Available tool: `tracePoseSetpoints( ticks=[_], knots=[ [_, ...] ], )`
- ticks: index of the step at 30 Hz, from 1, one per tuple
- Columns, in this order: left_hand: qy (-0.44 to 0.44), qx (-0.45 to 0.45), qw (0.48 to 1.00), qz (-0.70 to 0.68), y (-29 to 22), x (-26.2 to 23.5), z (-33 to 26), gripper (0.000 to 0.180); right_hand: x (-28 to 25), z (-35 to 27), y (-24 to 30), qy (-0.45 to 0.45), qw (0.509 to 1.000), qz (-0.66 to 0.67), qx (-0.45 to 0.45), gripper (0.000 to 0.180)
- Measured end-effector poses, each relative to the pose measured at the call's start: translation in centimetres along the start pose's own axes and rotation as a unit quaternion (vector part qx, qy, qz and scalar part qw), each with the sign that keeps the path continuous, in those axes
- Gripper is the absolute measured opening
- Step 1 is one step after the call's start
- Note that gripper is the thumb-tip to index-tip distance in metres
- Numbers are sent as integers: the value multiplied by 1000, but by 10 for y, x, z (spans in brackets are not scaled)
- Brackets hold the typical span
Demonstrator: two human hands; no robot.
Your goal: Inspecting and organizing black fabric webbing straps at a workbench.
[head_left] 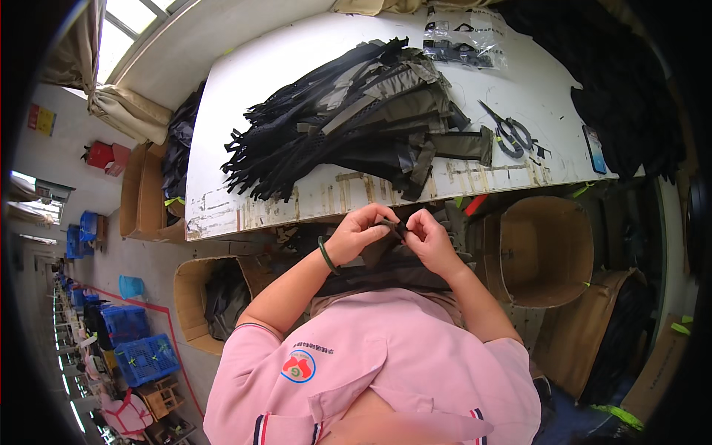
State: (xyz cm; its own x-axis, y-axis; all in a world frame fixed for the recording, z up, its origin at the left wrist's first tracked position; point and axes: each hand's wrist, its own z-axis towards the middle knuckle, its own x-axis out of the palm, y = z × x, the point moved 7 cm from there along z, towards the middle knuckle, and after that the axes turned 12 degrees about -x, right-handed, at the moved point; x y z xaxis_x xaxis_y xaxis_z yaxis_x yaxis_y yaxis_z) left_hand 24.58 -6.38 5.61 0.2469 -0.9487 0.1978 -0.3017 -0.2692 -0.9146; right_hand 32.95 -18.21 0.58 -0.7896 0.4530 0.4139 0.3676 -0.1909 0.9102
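I hold a small dark fabric piece point(391, 230) between both hands, close to my chest and just near of the table edge point(311, 211). My left hand point(358, 232) is curled around its left end, thumb and fingertips pinched down on it; a green bangle point(326, 256) sits on that wrist. My right hand point(432, 239) meets it from the right, fingers bent and pinching the same piece, so the fabric lies right between my two grips, the hands almost touching. More of the dark fabric hangs down from my hands toward my lap.

Farther away, on the white table, a big pile of black and grey straps point(348, 115) spreads across the middle. To its right lie a pair of scissors point(508, 132), and right of them a phone point(595, 148) near the table's right edge. At the far side sits a clear plastic bag point(463, 37). Below the table to my right stands an open cardboard box point(545, 252); another cardboard box point(211, 297) with dark material stands to my left.
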Motion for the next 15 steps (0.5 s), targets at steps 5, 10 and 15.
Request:
tracePoseSetpoints(
  ticks=[5,10,15],
  knots=[
    [-41,-128,985,104,25,-4,7,26,-8,6,33,-98,941,-267,-182,9],
    [-83,-188,977,65,19,-7,3,31,11,1,68,-7,919,-347,-187,20],
    [-85,-178,980,14,25,-8,6,36,-35,9,46,-130,931,-315,-132,23]
  ],
)
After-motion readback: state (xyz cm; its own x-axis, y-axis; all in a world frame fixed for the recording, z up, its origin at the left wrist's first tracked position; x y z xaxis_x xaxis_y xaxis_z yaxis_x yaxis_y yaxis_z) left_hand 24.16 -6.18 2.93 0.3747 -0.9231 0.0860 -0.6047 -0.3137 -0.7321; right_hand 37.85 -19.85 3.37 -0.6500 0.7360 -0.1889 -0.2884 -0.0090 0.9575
